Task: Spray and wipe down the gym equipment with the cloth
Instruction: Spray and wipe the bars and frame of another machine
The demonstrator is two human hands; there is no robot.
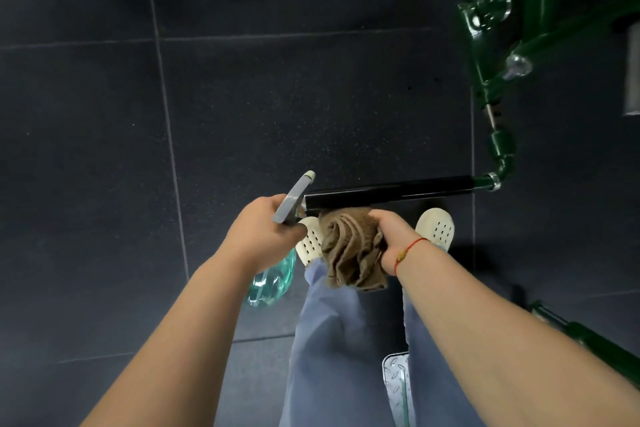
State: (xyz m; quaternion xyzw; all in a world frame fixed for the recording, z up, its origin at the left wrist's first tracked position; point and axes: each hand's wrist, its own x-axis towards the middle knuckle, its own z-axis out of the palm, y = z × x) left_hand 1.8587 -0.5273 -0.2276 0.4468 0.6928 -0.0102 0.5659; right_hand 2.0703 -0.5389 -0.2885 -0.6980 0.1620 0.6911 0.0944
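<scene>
my left hand (pixel 263 232) has its fingers (pixel 273 200) wrapped round the spray bottle (pixel 273 281), beside the free end of the black handle (pixel 388 191); my right hand (pixel 394 236) clutches the bunched brown cloth (pixel 353 253) at the handle's near edge.

Both bare forearms reach forward and down from the lower corners and draw close together toward the middle. The left hand (pixel 266 230) is curled round the neck of a spray bottle (pixel 294 199), back of the hand up, thumb side toward the other hand. Just beside it, the right hand (pixel 393 236) grips a crumpled cloth (pixel 351 250), fingers folded over its top edge. A red string (pixel 410 246) circles the right wrist.
</scene>
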